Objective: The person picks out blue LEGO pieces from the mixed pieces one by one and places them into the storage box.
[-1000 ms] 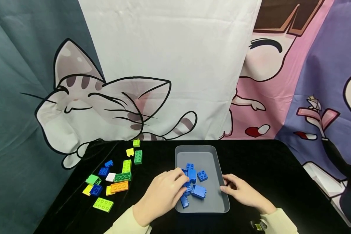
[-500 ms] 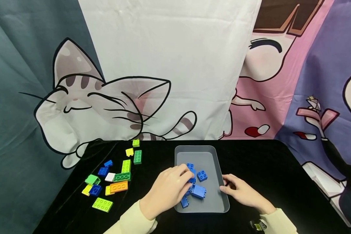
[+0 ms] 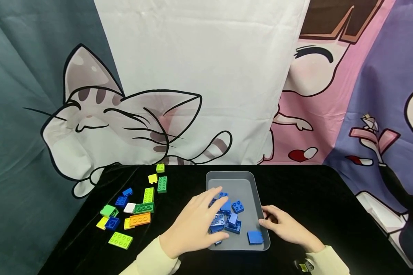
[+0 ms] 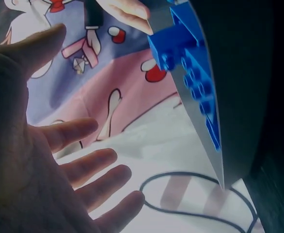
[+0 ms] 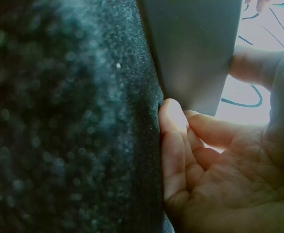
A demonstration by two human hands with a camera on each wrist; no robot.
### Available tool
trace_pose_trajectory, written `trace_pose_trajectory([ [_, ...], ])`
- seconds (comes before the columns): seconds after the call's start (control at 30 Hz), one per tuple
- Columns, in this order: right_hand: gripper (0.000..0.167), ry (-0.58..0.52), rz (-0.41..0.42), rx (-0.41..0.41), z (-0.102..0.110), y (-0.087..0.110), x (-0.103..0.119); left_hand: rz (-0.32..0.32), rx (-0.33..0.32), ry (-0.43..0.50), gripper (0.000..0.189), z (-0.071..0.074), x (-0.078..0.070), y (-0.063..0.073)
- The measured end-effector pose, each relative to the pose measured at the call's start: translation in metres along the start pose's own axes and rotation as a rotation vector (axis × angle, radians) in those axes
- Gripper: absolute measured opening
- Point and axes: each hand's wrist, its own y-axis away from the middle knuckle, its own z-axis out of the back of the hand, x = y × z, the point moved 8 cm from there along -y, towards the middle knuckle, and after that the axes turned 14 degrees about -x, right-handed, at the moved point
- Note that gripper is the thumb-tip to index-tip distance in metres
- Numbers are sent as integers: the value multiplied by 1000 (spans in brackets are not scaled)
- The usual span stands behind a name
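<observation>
A grey tray (image 3: 249, 191) with a low rim holds several blue toy building bricks (image 3: 225, 206). Over its left side my left hand (image 3: 191, 225) hovers with fingers spread and nothing in them; it hides part of the bricks. The left wrist view shows that hand's fingers (image 4: 98, 184) apart from the tray wall (image 4: 239, 97). A flat blue brick (image 3: 255, 237) lies by itself in the near right corner. My right hand (image 3: 287, 225) holds the tray's right edge, thumb at the rim. In the right wrist view its curled fingers (image 5: 173, 121) touch the outer wall (image 5: 195, 53).
Left of the tray, loose bricks in several colours lie scattered on the black cloth (image 3: 182, 183), among them an orange brick (image 3: 140, 219), a lime brick (image 3: 120, 240) and a white brick (image 3: 129, 207). A printed curtain (image 3: 206, 76) hangs behind the table.
My left hand has let go of blue bricks and spread its fingers. The bricks in the tray have shifted, and a flat one now lies in the near right corner. My right hand stays put.
</observation>
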Motion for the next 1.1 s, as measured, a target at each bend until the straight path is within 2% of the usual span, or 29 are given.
trace_pose_trajectory([
  [0.27, 47, 1, 1, 4, 0, 1, 0, 116, 32, -18, 91, 12, 30, 22],
  [0.5, 47, -15, 0, 9, 0, 1, 0, 196, 39, -109, 94, 25, 60, 45],
  [0.7, 47, -29, -6, 13, -1, 1, 1, 262, 8, -141, 94, 35, 84, 66],
  [0.97, 46, -17, 2, 9, -1, 1, 1, 300, -57, -194, 85, 50, 115, 95],
  [1.1, 46, -10, 4, 6, 0, 1, 2, 337, -41, -227, 80, 55, 132, 110],
])
